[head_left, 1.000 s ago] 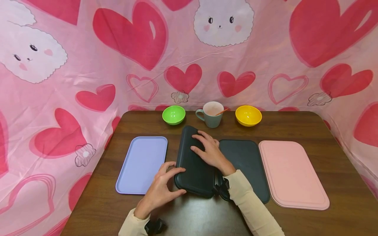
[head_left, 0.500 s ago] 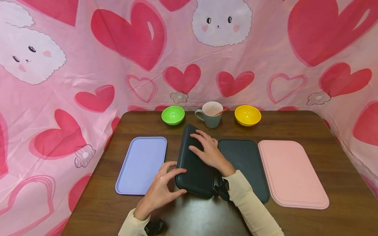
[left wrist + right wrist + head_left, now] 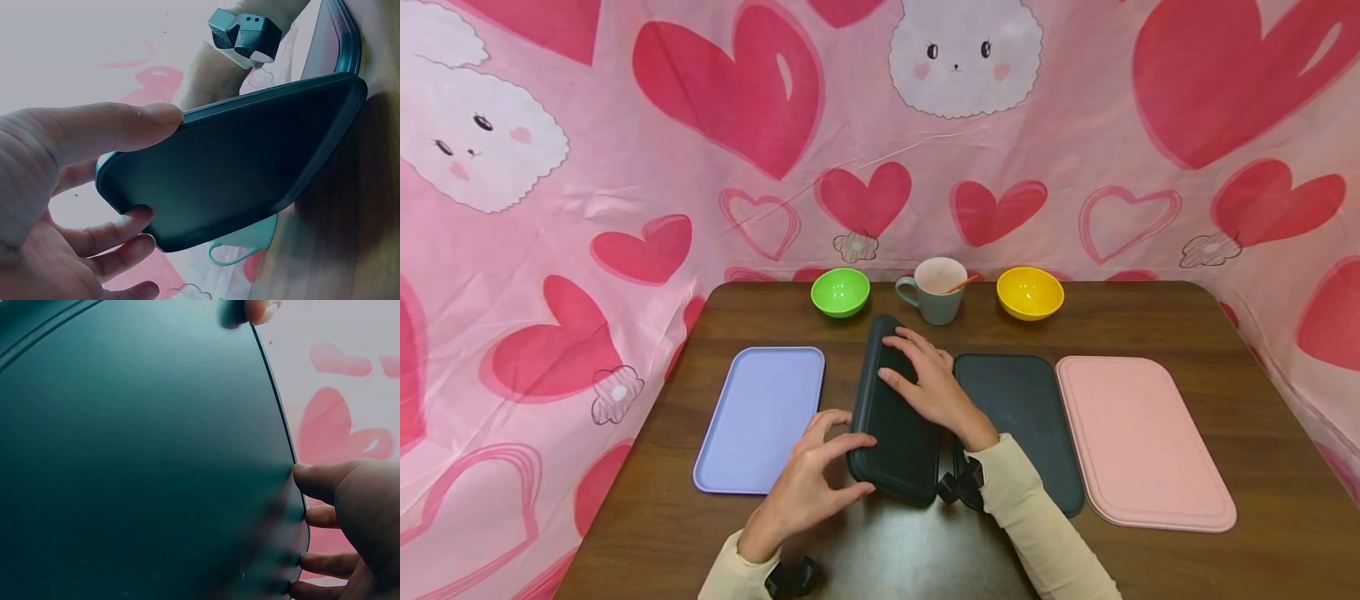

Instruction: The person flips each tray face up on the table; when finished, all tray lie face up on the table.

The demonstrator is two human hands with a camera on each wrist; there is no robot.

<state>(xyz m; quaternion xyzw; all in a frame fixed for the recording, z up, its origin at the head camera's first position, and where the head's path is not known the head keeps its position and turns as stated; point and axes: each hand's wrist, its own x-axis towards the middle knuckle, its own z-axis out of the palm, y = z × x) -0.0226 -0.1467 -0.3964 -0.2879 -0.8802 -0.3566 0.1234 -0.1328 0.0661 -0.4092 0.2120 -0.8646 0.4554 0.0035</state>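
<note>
A dark tray [image 3: 898,442] is tilted up on its side at the middle of the table, its left edge raised. My left hand [image 3: 808,475] grips its near left corner, thumb and fingers around the edge. In the left wrist view the tray's recessed face [image 3: 237,162] and raised rim show. My right hand [image 3: 936,387] rests with spread fingers on the tray's upper side. The right wrist view shows its fingertips [image 3: 303,472] touching the smooth dark surface [image 3: 150,450]. A second dark tray [image 3: 1026,417] lies flat on the right, partly under my right forearm.
A lavender tray [image 3: 763,417] lies at the left and a pink tray [image 3: 1142,442] at the right. Along the back stand a green bowl [image 3: 840,292], a grey-green mug [image 3: 940,304] holding an orange stick, and a yellow bowl [image 3: 1030,293]. Behind hangs a pink heart-print curtain [image 3: 865,108].
The tilted tray has tipped slightly steeper, its right edge shifting a little to the left. Both hands keep nearly the same places on it.
</note>
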